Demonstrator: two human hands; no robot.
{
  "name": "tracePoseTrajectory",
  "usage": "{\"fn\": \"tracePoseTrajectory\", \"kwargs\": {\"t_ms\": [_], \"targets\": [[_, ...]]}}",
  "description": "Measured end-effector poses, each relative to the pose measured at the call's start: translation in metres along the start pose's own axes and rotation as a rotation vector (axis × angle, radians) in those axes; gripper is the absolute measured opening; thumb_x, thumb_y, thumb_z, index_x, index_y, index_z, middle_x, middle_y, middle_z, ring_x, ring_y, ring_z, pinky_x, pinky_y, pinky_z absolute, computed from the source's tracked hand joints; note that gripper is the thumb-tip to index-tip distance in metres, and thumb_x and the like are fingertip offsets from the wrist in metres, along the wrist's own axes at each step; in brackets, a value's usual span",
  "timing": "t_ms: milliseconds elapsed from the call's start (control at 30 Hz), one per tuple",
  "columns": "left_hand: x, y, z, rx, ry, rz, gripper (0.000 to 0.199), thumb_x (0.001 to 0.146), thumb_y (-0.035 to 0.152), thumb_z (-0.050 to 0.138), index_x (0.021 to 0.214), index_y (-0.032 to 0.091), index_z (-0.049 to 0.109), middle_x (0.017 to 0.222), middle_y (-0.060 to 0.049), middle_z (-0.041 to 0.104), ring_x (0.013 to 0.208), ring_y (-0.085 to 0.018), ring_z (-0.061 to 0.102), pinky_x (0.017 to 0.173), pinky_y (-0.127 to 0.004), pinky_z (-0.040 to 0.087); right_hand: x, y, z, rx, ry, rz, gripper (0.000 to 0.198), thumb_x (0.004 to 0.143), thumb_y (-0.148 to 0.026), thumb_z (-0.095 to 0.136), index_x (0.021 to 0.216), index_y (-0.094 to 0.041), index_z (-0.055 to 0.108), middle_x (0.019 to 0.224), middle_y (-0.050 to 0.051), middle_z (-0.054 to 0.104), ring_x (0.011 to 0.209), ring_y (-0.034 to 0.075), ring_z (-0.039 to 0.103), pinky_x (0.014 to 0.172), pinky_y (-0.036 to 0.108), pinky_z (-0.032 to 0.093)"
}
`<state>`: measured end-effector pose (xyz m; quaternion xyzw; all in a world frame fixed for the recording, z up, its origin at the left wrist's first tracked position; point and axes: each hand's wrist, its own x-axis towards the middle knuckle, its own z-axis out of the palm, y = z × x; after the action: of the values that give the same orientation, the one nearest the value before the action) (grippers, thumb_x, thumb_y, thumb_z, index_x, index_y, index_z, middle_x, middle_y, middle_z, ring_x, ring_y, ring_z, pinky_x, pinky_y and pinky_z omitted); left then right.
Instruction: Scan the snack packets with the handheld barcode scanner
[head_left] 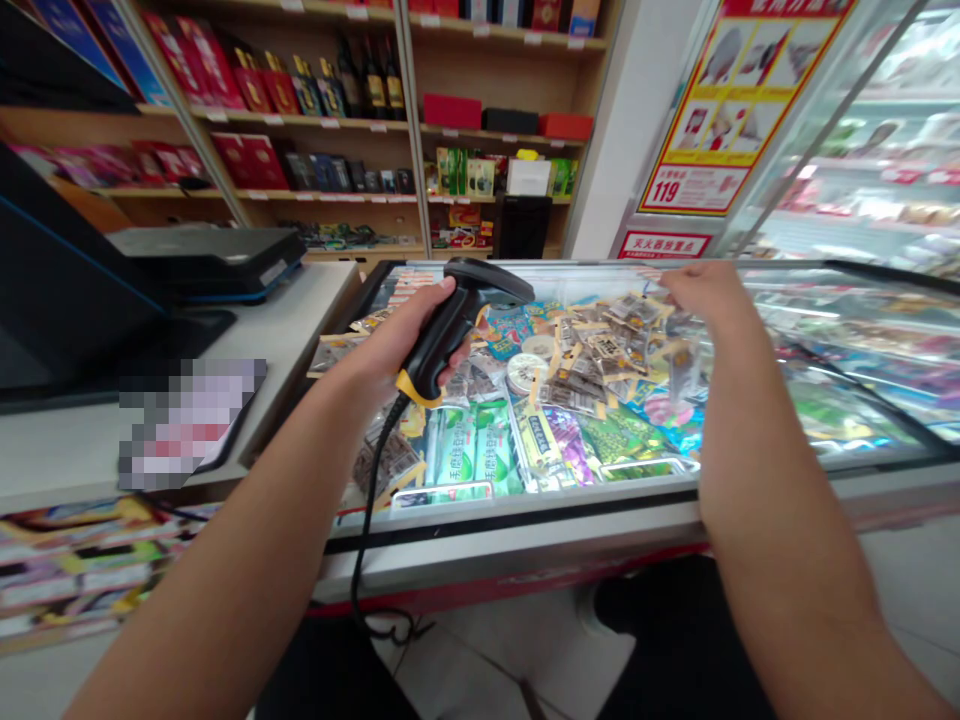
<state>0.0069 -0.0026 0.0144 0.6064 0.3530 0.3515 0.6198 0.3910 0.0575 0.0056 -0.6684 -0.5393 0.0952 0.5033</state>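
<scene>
My left hand (401,330) is wrapped round the grip of a black barcode scanner (442,335) with a yellow base, its head pointing right. The scanner's black cable (367,500) hangs down in front of the freezer. My right hand (701,290) reaches to the far side of the freezer, fingers pinched together; what they hold, if anything, I cannot make out. Just below it lie several small clear packets (600,350) with dark contents and yellowish edges, heaped on the freezer's glass top. More such packets (386,455) lie at the left, under the scanner arm.
Beneath the glass of the chest freezer (525,520) are green ice-cream wrappers (472,450) and other colourful packages. At left, a counter (300,300) bears a phone (202,420), partly blurred out, a scale (210,255) and a dark screen (67,290). Stocked shelves (300,120) stand behind.
</scene>
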Motion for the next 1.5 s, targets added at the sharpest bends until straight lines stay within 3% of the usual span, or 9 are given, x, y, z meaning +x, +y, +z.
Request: {"fn": "tracePoseTrajectory", "kwargs": {"t_ms": [233,333,500,700,867,1133,1200,1333,1500], "targets": [[0.0,0.0,0.003,-0.054,0.04,0.014,0.056,0.09,0.067,0.046,0.102,0.016,0.066,0.049,0.0,0.054,0.033,-0.012,0.046,0.033,-0.022,0.033,-0.01,-0.013,0.038,-0.111,0.056,-0.044,0.008,0.079,-0.023,0.06,0.073,-0.02,0.065,0.057,0.001,0.055,0.061,0.017,0.05,0.069,0.037,0.039],[0.0,0.002,0.002,-0.061,0.064,0.023,0.056,0.092,0.065,0.043,0.103,0.015,0.066,0.05,0.0,0.053,0.034,-0.011,0.045,0.034,-0.021,0.033,-0.033,-0.035,0.071,-0.038,-0.063,-0.178,0.011,0.085,-0.026,0.06,0.083,-0.019,0.067,0.068,0.002,0.064,0.062,0.015,0.055,0.067,0.031,0.042],[-0.001,0.006,-0.006,-0.058,0.136,0.029,0.058,0.096,0.06,0.035,0.107,0.012,0.066,0.051,-0.001,0.053,0.036,-0.012,0.047,0.036,-0.021,0.034,-0.118,-0.079,0.128,-0.004,-0.643,-0.647,0.025,0.093,-0.044,0.062,0.1,-0.022,0.07,0.099,0.008,0.071,0.09,0.024,0.066,0.085,0.039,0.051],[-0.006,0.01,-0.016,-0.052,0.209,0.039,0.058,0.097,0.058,0.032,0.112,0.013,0.065,0.053,0.0,0.053,0.039,-0.012,0.052,0.041,-0.019,0.038,-0.174,-0.09,0.172,-0.296,-0.568,-0.851,0.055,0.092,-0.046,0.066,0.142,-0.026,0.054,0.143,0.018,0.05,0.133,0.041,0.044,0.105,0.058,0.043],[-0.006,0.012,-0.015,-0.084,0.212,0.043,0.059,0.096,0.062,0.034,0.115,0.014,0.064,0.053,0.001,0.053,0.038,-0.011,0.05,0.042,-0.02,0.037,-0.169,-0.08,0.18,-0.343,-0.57,-0.85,0.046,0.101,-0.048,0.051,0.14,-0.025,0.054,0.127,0.018,0.057,0.119,0.038,0.054,0.098,0.055,0.047],[-0.008,0.011,-0.013,-0.117,0.224,0.074,0.053,0.095,0.063,0.041,0.105,0.016,0.064,0.051,0.001,0.053,0.037,-0.012,0.051,0.038,-0.021,0.035,-0.153,-0.074,0.184,-0.262,-0.547,-0.744,0.025,0.1,-0.042,0.055,0.089,-0.02,0.063,0.108,0.015,0.063,0.113,0.033,0.056,0.102,0.051,0.042],[-0.008,0.012,-0.012,-0.121,0.221,0.072,0.053,0.095,0.062,0.04,0.103,0.016,0.065,0.051,0.001,0.053,0.036,-0.012,0.05,0.038,-0.021,0.036,-0.147,-0.075,0.183,-0.231,-0.596,-0.649,0.022,0.093,-0.04,0.067,0.096,-0.019,0.062,0.104,0.013,0.066,0.105,0.031,0.059,0.097,0.049,0.045],[-0.006,0.011,-0.011,-0.136,0.202,0.057,0.055,0.095,0.064,0.04,0.101,0.015,0.065,0.05,0.0,0.054,0.034,-0.011,0.047,0.036,-0.021,0.036,-0.134,-0.079,0.166,-0.137,-0.742,-0.357,0.052,0.069,-0.04,0.087,0.11,-0.017,0.063,0.105,0.013,0.07,0.093,0.031,0.066,0.081,0.045,0.053],[-0.002,0.006,-0.009,-0.128,0.174,0.043,0.059,0.091,0.07,0.046,0.101,0.015,0.065,0.051,0.0,0.056,0.034,-0.011,0.048,0.035,-0.021,0.036,-0.112,-0.081,0.134,0.144,-0.716,-0.161,0.02,0.075,-0.035,0.08,0.084,-0.022,0.069,0.087,0.007,0.074,0.087,0.028,0.07,0.083,0.044,0.055]]}}
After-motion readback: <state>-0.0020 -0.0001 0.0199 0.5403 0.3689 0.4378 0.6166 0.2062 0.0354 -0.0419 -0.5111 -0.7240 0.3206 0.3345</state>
